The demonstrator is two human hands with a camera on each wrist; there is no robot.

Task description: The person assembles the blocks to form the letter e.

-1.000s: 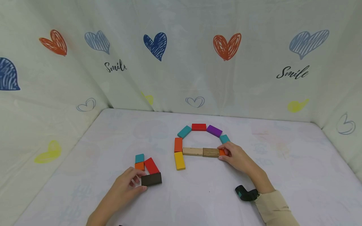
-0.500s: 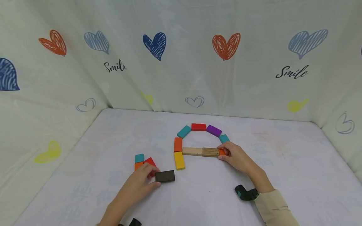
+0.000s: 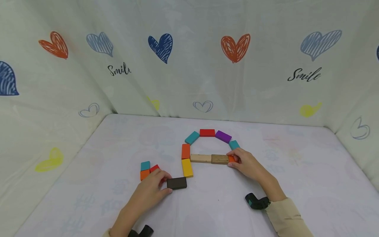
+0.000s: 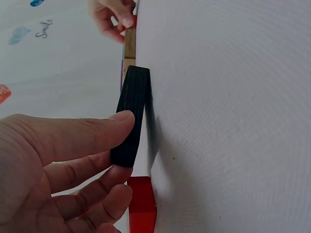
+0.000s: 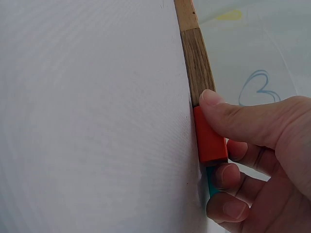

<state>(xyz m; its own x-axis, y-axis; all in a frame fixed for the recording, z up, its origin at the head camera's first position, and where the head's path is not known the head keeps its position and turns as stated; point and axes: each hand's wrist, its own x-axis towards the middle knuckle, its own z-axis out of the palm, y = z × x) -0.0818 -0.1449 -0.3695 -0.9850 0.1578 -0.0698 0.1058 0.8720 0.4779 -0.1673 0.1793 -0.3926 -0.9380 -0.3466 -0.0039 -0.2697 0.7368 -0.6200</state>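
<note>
My left hand (image 3: 148, 189) pinches a dark brown, nearly black wooden block (image 3: 177, 183) between thumb and fingers. In the left wrist view a shadow lies beside this block; it looks slightly raised from the table. Just behind its right end lies a yellow block (image 3: 187, 168). My right hand (image 3: 248, 165) pinches an orange block (image 5: 210, 133), mostly hidden by the fingers in the head view. That block touches a brown wood-grain block (image 3: 219, 159), which meets a pale wooden block (image 3: 201, 158) end to end. An orange-red block (image 3: 186, 151) stands at the row's left end.
An arch of teal (image 3: 192, 137), red (image 3: 207, 133), purple (image 3: 223, 136) and teal (image 3: 234, 144) blocks curves behind the row. Left of it, by my left hand, lie a teal block (image 3: 145, 165), an orange block (image 3: 144, 174) and a partly covered red block (image 3: 154, 168).
My left hand has carried the dark block rightward, away from the loose blocks and up to near the yellow block's front end. The right hand has stayed at the orange block.
</note>
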